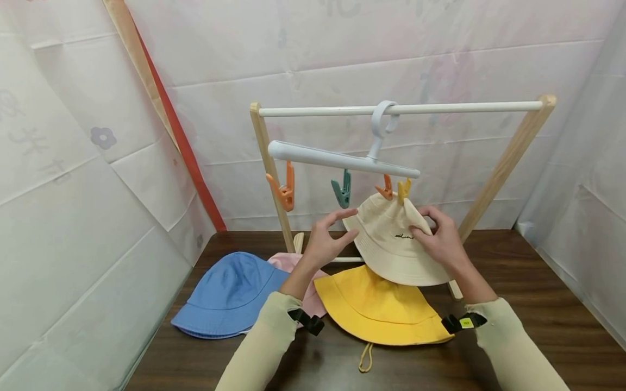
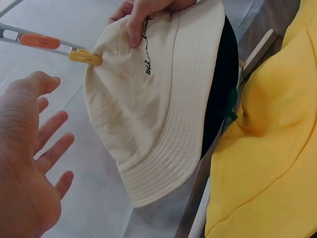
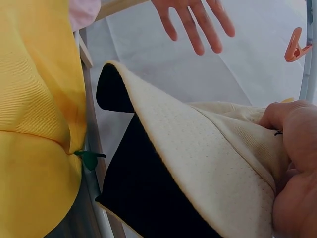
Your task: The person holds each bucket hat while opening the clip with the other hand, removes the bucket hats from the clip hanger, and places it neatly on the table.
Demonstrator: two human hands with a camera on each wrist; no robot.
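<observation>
A cream bucket hat (image 1: 386,239) with dark stitched lettering and a dark lining hangs by its crown from a yellow clip (image 1: 404,191) on the pale hanger (image 1: 342,160). My right hand (image 1: 442,239) pinches the hat's right side between thumb and fingers, also seen in the right wrist view. To the left of the hat is my left hand (image 1: 325,241), its fingers spread and slightly bent. In the left wrist view a gap separates that hand from the cloth. An orange clip (image 2: 39,40) sits beside the yellow one, off the hat.
The hanger hooks over a white rail (image 1: 318,112) on a wooden-legged stand. Another orange clip (image 1: 287,187) and a green clip (image 1: 344,190) dangle at its left. On the brown table (image 1: 528,326) lie a yellow hat (image 1: 381,307), a blue hat (image 1: 232,293) and a pink hat (image 1: 313,301).
</observation>
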